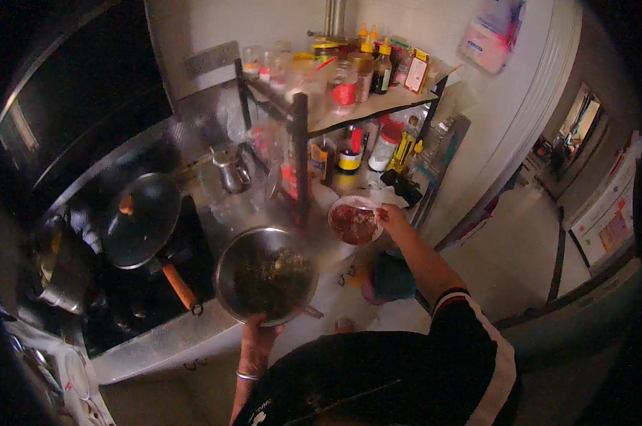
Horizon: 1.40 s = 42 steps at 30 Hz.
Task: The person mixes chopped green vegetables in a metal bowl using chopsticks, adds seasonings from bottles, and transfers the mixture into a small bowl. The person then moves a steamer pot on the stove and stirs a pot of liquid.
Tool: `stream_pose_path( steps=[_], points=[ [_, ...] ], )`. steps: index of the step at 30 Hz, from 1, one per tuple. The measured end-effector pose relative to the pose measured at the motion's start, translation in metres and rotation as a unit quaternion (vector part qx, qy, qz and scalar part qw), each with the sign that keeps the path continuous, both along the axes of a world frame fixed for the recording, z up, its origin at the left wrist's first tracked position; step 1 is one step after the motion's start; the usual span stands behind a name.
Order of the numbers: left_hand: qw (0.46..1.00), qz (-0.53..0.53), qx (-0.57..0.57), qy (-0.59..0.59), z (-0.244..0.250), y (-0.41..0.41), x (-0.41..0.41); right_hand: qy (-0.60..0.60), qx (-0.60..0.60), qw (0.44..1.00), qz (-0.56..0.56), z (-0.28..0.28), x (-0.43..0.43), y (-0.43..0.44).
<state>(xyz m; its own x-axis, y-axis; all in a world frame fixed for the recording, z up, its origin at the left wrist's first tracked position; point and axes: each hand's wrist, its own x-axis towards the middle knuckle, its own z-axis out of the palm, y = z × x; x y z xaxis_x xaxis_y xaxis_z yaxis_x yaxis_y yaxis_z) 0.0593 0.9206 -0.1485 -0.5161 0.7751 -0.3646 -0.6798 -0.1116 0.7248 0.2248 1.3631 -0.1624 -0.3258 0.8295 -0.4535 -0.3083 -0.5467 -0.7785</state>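
Observation:
My left hand [260, 326] grips the near rim of a wide stainless steel bowl [226, 277]. Dark green food, perhaps chopped leaves, lies in it with a paler yellowish patch on top. Off to the right, my right hand [390, 215] has its fingers closed on the rim of a smaller pale bowl [331, 215]. Reddish-brown food [353, 223] with light flecks fills this one; blur hides exactly what it is. The small bowl is beyond and to the right of the steel bowl, apart from it, below the spice rack.
Left, a frying pan with a glass lid [145, 221] and wooden handle [178, 282] sits on the black stove [121, 314]. A metal jug [233, 170] stands behind. Jars and bottles crowd a two-tier rack [300, 154]. A black object [402, 186] lies near the small bowl.

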Motion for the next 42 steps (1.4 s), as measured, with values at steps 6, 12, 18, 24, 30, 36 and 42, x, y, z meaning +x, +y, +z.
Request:
stream_pose_path(
  steps=[6, 12, 18, 24, 30, 36, 42],
  points=[
    [0.996, 0.034, -0.001, -0.082, -0.015, 0.035, -0.008, -0.039, 0.068, 0.996, 0.046, -0.053, -0.007, 0.08],
    [0.951, 0.038, -0.085, 0.295, -0.035, 0.045, 0.008, -0.191, 0.072, 0.968, 0.146, -0.048, 0.0, 0.077],
    [0.987, 0.089, -0.023, 0.135, -0.044, 0.067, 0.008, -0.37, 0.467, 0.775, 0.21, 0.028, 0.012, 0.089],
    [0.993, 0.1, 0.066, -0.011, 0.001, 0.081, 0.026, -0.208, 0.701, 0.676, -0.094, 0.218, -0.027, 0.103],
    [0.98, 0.198, 0.029, -0.005, 0.001, 0.054, 0.052, -0.234, 0.664, 0.702, -0.107, 0.24, -0.103, 0.234],
    [0.96, 0.226, 0.157, -0.05, -0.046, 0.0, 0.062, -0.175, 0.568, 0.796, 0.113, 0.257, -0.113, 0.229],
    [0.979, 0.171, 0.045, 0.098, -0.044, -0.017, 0.042, 0.101, 0.381, 0.912, 0.115, 0.27, -0.081, 0.226]
  ],
)
